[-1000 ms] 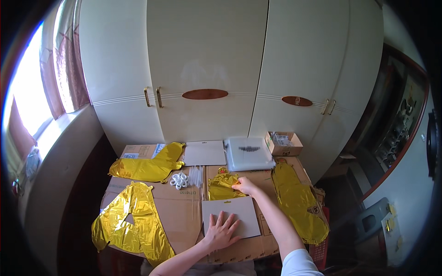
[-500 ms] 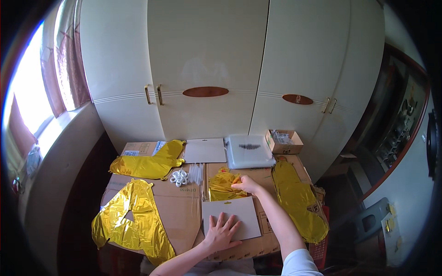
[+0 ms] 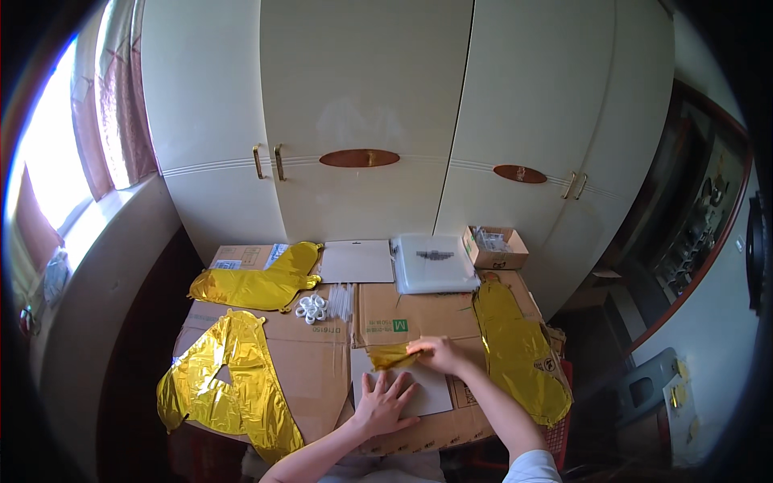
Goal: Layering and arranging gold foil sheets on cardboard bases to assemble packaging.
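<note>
Left hand: fingers spread flat on the white card at the near side, gripping nothing. Right hand: fingertips pinched on gold foil over the card's far end. Advisable: press evenly; lay foil smooth.

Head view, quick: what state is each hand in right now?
Left hand: open, spread flat on the pale card, grasping nothing.
Right hand: closed, holding the gold foil piece.
</note>
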Tool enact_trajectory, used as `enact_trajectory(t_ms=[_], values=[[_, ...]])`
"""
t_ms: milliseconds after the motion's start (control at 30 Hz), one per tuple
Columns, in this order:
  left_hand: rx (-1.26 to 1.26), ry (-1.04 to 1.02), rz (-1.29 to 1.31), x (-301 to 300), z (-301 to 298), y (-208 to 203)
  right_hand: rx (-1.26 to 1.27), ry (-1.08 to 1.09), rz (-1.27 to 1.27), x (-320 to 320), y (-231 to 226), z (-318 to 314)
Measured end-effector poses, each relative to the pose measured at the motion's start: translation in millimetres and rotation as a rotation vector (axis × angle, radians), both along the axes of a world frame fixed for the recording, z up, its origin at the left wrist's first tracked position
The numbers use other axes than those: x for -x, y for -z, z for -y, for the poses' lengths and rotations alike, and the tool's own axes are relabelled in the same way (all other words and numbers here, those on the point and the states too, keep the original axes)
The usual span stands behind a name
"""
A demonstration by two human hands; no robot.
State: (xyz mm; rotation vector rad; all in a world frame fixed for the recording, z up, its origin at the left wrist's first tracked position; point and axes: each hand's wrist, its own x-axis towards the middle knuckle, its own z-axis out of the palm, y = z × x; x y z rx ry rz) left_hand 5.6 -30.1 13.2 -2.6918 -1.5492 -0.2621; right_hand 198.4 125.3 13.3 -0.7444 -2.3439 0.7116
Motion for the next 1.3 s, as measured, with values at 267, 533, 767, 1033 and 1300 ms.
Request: enact_trajectory(t_ms=[267, 533, 767, 1033, 1300], values=[[0.071, -0.013, -0.031, -1.7, -0.2, 1.5, -0.232, 0.114, 0.061, -6.0, 32.5, 47.4], [-0.044, 0.005, 0.06, -1.5, -1.0, 13.0, -0.416, 0.11, 0.101, -2.4, 25.2, 57.0], [-0.005, 0.013, 0.023, -2.1, -2.1, 6.1, -0.47, 0.127, 0.108, -2.5, 30.2, 57.8], [0.288, -0.093, 0.157, -2.7, 5.9, -59.6, -0.45, 0.131, 0.084, -1.5, 33.1, 57.1], [-0.154, -0.18, 0.236, -2.6, -69.3, 16.1, -0.45, 0.15, 0.163, -1.6, 38.7, 54.1]])
